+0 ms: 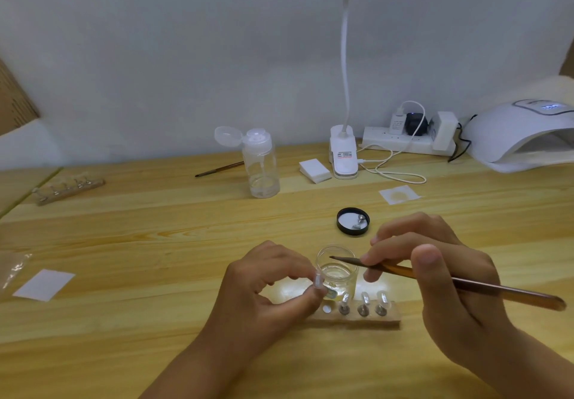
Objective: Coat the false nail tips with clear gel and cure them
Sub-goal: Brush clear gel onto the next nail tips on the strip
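Observation:
My left hand (273,277) pinches a clear false nail tip (319,281) on its small stand, just left of the open glass jar of clear gel (337,269). My right hand (435,271) grips a brown gel brush (459,283), with its dark tip over the jar's mouth. In front of the jar lies a wooden holder strip (388,316) carrying three more nail tips on metal stands (363,304). The white curing lamp (525,137) stands at the far right, its display lit.
The jar's black lid (353,221) lies behind the jar with metal stands in it. A clear pump bottle (260,162), a second brush (219,168), white pads (315,170), a clip desk lamp (343,156), a power strip (403,141) and another holder strip (68,187) sit farther back.

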